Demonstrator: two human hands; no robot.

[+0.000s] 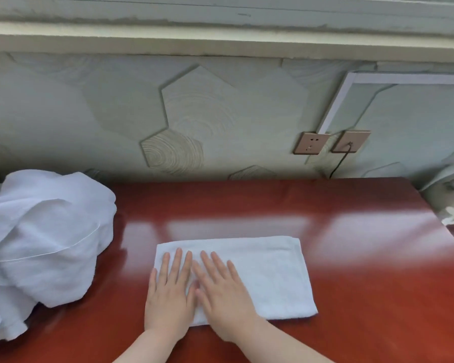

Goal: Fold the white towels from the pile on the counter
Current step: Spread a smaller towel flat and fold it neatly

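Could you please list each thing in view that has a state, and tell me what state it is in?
Towel: folded, flat on the counter.
Pile of towels: unfolded, heaped.
Left hand: flat, pressing the towel.
Right hand: flat, pressing the towel.
Left socket: nothing plugged in.
Right socket: cable plugged in.

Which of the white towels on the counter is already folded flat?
The folded towel under the left hand and right hand, a neat rectangle. The pile left of it lies crumpled.

Both hands lay flat, palms down, fingers straight, on the left half of the folded towel. The left hand touched the right hand alongside, forearms bare.
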